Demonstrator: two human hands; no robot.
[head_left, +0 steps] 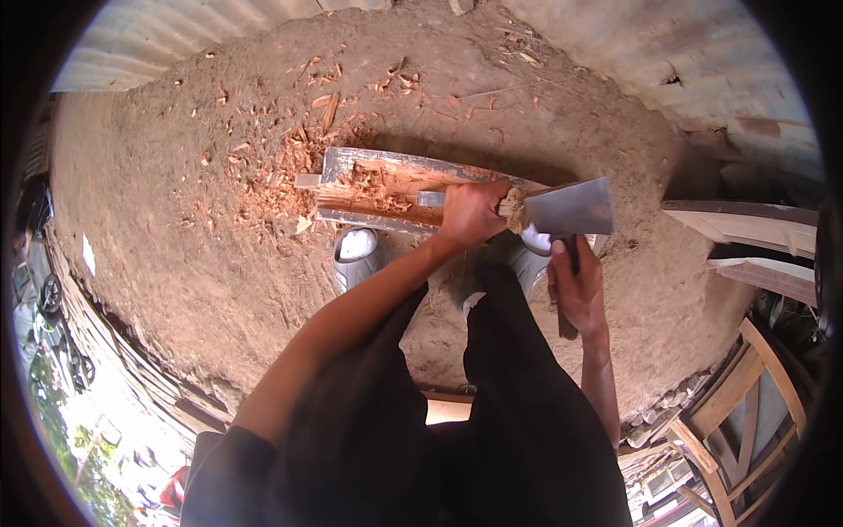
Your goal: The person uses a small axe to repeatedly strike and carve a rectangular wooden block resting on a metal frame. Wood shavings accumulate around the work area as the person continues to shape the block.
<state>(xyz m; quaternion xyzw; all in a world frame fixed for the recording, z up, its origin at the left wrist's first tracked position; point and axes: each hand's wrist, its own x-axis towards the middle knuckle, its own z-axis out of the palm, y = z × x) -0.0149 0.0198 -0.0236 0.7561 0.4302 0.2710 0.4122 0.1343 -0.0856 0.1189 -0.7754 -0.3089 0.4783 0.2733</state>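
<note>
A hollowed wooden block (356,215) with a weathered dark outside and reddish chipped inside lies crosswise by my shoes (358,246). My left hand (474,211) is closed on a chisel, its metal blade (430,198) over the hollow and its frayed wooden top (514,211) sticking out rightward. In my right hand (575,285) is the dark handle of a hatchet, whose broad flat steel head (569,209) is just right of that frayed top; whether they touch I cannot tell. A small pale piece (306,181) juts from the block's left end.
Wood chips (263,176) litter the dirt floor (167,263). Corrugated metal sheets (720,61) edge the top. Boards (729,228) and a wooden frame (738,386) stand at the right. Dark wheels (51,294) and stacked sticks (105,351) are at the left.
</note>
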